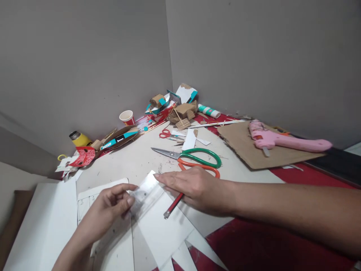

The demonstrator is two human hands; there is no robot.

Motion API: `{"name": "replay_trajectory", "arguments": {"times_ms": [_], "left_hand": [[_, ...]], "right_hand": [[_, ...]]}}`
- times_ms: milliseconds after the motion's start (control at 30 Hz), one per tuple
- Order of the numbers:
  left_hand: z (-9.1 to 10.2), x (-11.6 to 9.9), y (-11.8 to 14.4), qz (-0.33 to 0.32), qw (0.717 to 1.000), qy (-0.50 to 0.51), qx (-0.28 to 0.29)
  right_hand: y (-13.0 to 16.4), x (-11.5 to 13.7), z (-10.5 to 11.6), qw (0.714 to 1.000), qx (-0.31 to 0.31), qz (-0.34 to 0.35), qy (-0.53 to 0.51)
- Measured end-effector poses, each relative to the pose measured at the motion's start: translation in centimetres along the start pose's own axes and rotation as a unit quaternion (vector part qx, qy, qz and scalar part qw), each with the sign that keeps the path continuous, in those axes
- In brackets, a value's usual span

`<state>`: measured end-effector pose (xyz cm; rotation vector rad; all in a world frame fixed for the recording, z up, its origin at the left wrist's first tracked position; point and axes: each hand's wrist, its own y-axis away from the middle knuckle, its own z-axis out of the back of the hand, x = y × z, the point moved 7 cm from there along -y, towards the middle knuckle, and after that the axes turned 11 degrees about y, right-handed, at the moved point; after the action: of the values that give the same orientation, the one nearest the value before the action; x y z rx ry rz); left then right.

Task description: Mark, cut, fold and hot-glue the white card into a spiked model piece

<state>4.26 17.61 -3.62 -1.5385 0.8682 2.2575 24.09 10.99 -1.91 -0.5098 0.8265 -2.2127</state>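
Observation:
My left hand [111,207] pinches the near part of a clear plastic ruler [145,190] that lies across white paper sheets [163,229]. My right hand [194,186] lies flat with its fingertips pressing the ruler's far end, and a red pencil [173,205] sticks out from under its palm. Large scissors with green and orange handles [197,160] lie just beyond the right hand.
A pink glue gun [282,140] rests on a brown cardboard sheet [248,150] at the right. Small red scissors [166,133], a glue stick [209,111], cardboard scraps [183,111], a paper cup [126,117] and a yellow bottle [79,139] crowd the far corner by the walls.

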Motion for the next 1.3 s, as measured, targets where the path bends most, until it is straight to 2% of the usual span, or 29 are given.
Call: {"name": "replay_trajectory", "arguments": {"times_ms": [167,300,433,733,967,1300], "left_hand": [[3.1,0.5,-0.4,0.000,0.997,-0.060,-0.050],[3.0,0.9,-0.5,0.005,0.994,-0.095,-0.050],[2.7,1.4,-0.9,0.000,0.992,-0.115,-0.051],[3.1,2.4,-2.0,-0.032,0.985,-0.151,-0.072],[2.8,2.1,-2.2,-0.050,0.985,-0.155,-0.060],[3.6,1.9,-2.2,-0.053,0.980,-0.171,-0.089]], "right_hand": [[0.3,-0.6,-1.1,0.994,0.095,-0.048,-0.010],[0.7,-0.8,-2.3,0.982,0.173,-0.077,-0.019],[1.0,-0.8,-3.0,0.974,0.212,-0.081,-0.018],[1.6,-0.1,-3.7,0.966,0.252,-0.045,-0.045],[1.7,0.0,-3.6,0.964,0.263,-0.034,-0.027],[1.8,0.4,-3.7,0.955,0.295,-0.027,0.016]]}}
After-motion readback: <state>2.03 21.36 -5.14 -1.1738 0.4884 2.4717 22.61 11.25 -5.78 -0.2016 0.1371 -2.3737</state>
